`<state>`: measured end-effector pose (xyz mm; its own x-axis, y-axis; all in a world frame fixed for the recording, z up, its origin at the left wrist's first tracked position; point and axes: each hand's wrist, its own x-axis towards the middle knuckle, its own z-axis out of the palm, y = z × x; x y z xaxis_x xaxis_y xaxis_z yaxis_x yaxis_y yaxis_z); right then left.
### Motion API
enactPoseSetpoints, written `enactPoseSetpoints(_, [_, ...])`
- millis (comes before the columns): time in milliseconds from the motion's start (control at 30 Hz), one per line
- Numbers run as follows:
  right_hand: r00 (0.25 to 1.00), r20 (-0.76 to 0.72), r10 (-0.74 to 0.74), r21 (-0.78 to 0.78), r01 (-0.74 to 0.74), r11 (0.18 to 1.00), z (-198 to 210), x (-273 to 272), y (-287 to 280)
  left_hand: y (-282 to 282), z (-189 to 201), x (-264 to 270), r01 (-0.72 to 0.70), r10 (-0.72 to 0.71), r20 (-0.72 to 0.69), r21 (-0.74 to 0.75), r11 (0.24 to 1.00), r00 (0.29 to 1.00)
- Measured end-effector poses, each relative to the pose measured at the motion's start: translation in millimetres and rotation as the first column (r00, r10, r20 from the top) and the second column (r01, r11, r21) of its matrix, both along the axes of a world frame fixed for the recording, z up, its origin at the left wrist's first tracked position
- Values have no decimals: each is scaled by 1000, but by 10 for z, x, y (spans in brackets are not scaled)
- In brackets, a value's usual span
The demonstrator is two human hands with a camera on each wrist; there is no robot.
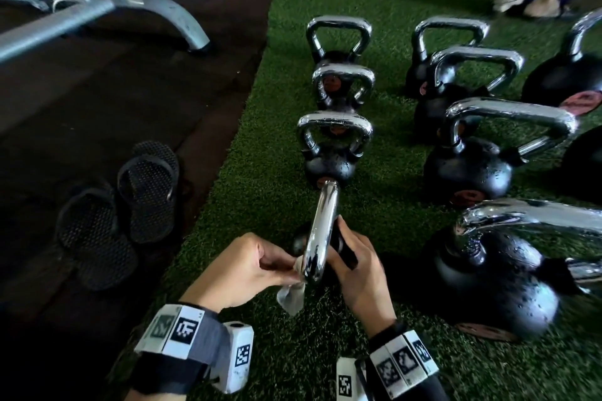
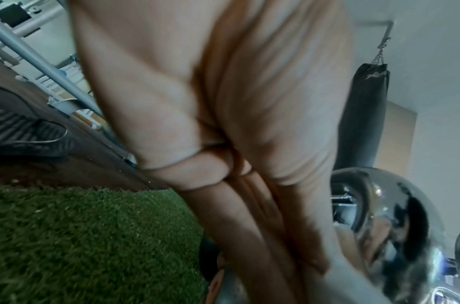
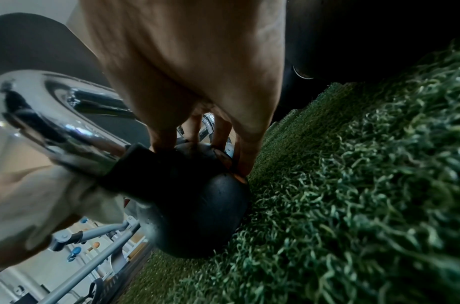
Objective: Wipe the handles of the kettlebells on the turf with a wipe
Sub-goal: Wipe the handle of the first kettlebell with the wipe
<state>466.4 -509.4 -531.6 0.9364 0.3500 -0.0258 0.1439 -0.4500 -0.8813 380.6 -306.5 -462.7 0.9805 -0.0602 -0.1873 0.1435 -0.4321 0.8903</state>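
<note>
Kettlebell handle point(image 1: 321, 231) between hands | left hand point(image 1: 241, 270) pinches wipe point(image 1: 291, 295) against it | right hand point(image 1: 361, 267) grips body

Left hand point(image 2: 223, 127) fills frame, fingers curled down beside chrome kettlebell handle point(image 2: 394, 226). Green turf point(image 2: 80, 236) lower left; dark floor, grey machine frame point(image 2: 41, 65) beyond; punching bag point(image 2: 363, 115) hanging right.

Black and grey wrist straps point(image 1: 182, 358) with white blocks bearing black-and-white square code markers point(image 1: 405, 360)
</note>
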Motion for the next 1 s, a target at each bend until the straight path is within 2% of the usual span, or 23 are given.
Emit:
enactPoseSetpoints(133, [998, 50, 23, 37, -25, 999, 113, -37, -33, 76, 107, 23, -38, 37, 27, 67, 997, 999])
enactPoseSetpoints(233, [975, 142, -169, 103, 156, 982, 346, -110, -121, 113, 273, 81, -180, 193, 89, -141, 974, 977])
enactPoseSetpoints(300, [938, 254, -237, 213, 185, 959, 582, -171, -162, 91, 394, 99, -205, 250, 146, -269, 941, 957])
enactPoseSetpoints(400, [912, 399, -95, 263, -14, 965, 964, -251, -138, 40, 512, 134, -155, 226, 134, -404, 902, 965])
enactPoseSetpoints(467, [911, 413, 8, 269, -130, 954, 1113, -260, -102, -21, 562, 170, -151, 222, 109, -453, 879, 969])
enactPoseSetpoints(567, [922, 386, 26, 315, -159, 936, 1177, -222, -100, -96, 580, 222, -186, 277, 131, -474, 861, 952])
enactPoseSetpoints(767, [906, 423, -35, 316, -112, 942, 1115, -224, -54, -173, 586, 234, -134, 229, 220, -376, 917, 948])
enactPoseSetpoints(933, [916, 365, -169, 335, 41, 942, 983, -68, -109, 9, 471, 260, -159, 177, 200, -100, 982, 964])
enactPoseSetpoints(1000, [912, 332, -239, 274, 149, 950, 856, 83, -165, 123, 304, 282, -107, 97, 157, 59, 992, 983])
